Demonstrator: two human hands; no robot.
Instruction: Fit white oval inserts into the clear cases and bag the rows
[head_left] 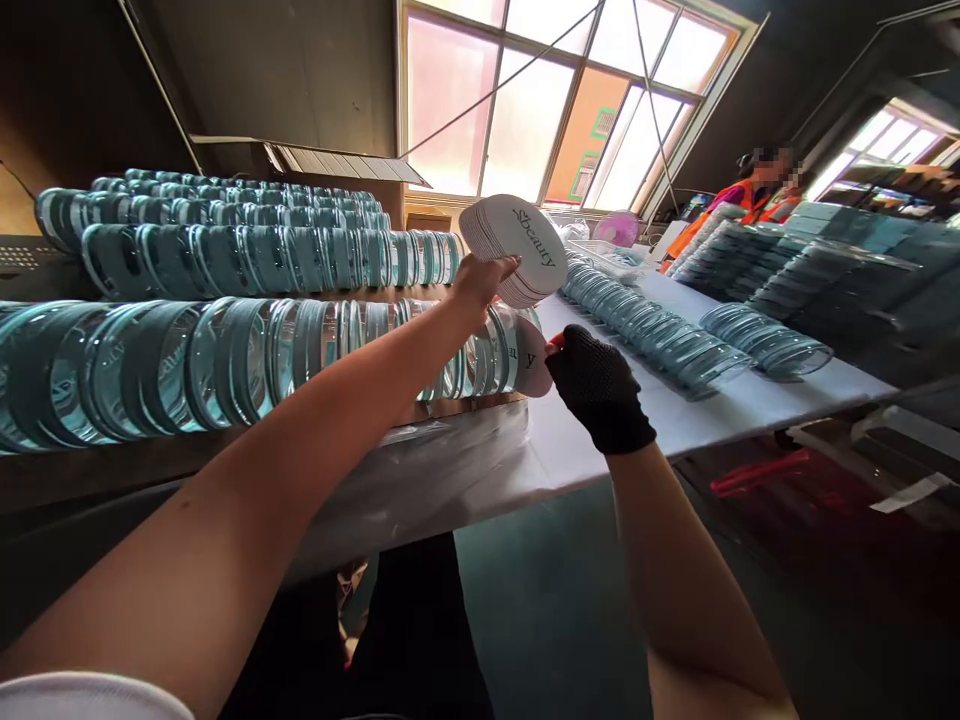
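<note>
One stack of round cards gripped, one single card pinched

Head view, and straight to the left hand: bare, fingers clamped on the near side of that stack, a fingertip pressed to the top face, where "beauty" runs in dark letters. Up it goes in height, above the front row of clear containers, near the right end. Over to the right hand, in a black glove, bare fingertips pinching the single card by its right edge, a letter y on show. That card stands at the row's end; whether it touches the last container, I cannot tell.

Behind, more rows of containers line up, lying on their sides. Across the white table, two further rows of clear dishes on the right, and beyond them a person in orange. A pink fan sits below the big window.
</note>
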